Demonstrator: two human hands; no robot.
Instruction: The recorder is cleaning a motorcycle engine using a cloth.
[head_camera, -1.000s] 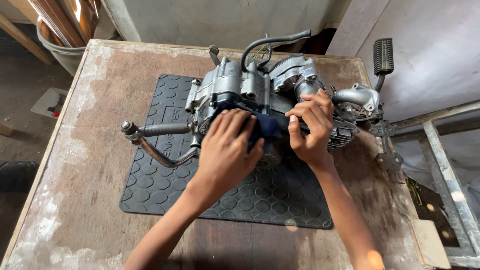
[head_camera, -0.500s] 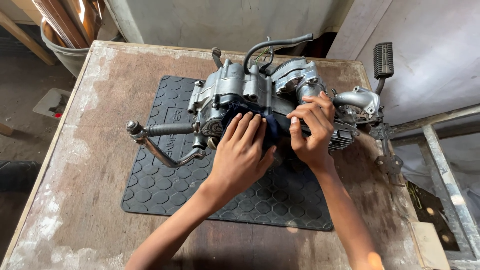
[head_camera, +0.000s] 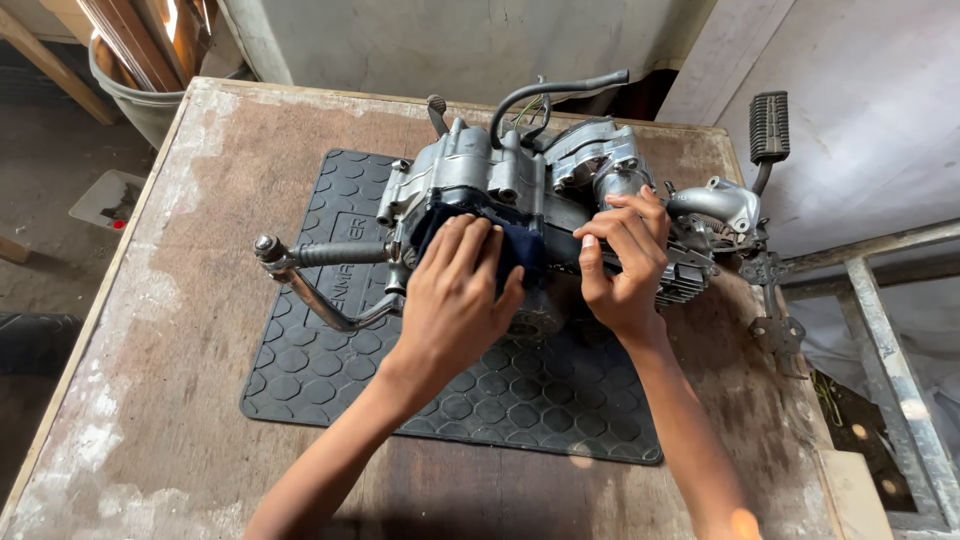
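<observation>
The engine (head_camera: 560, 200), a grey metal motorcycle unit lying on its side, sits on a black rubber mat (head_camera: 330, 360) with a raised hexagon pattern, toward the mat's 12 o'clock edge. The mat in turn lies on a worn wooden bench (head_camera: 140, 330) whose left margin is streaked with pale residue.

Both hands rest on the engine's near face. The left hand (head_camera: 455, 295), fingers spread flat and open, presses a dark blue cloth (head_camera: 520, 255) against the casing at about the engine's 7 o'clock; it grips nothing but pins the cloth under its palm. The right hand (head_camera: 620, 260), just beside it at the 3 o'clock side, has its fingers curled over the casing near the finned part, touching the metal and the cloth's edge; whether it pinches the cloth I cannot tell.

From the engine's 9 o'clock side a bent kick lever (head_camera: 310, 285) reaches out over the mat. At 2 o'clock a ribbed black foot pedal (head_camera: 768, 125) stands up on its arm, past the bench edge. A black hose (head_camera: 550, 95) arches over the top at 12 o'clock.

The hands and cloth hide most of the near face of the casing. At the picture's 10 o'clock, a grey bucket (head_camera: 140, 95) is cut off by the frame.
</observation>
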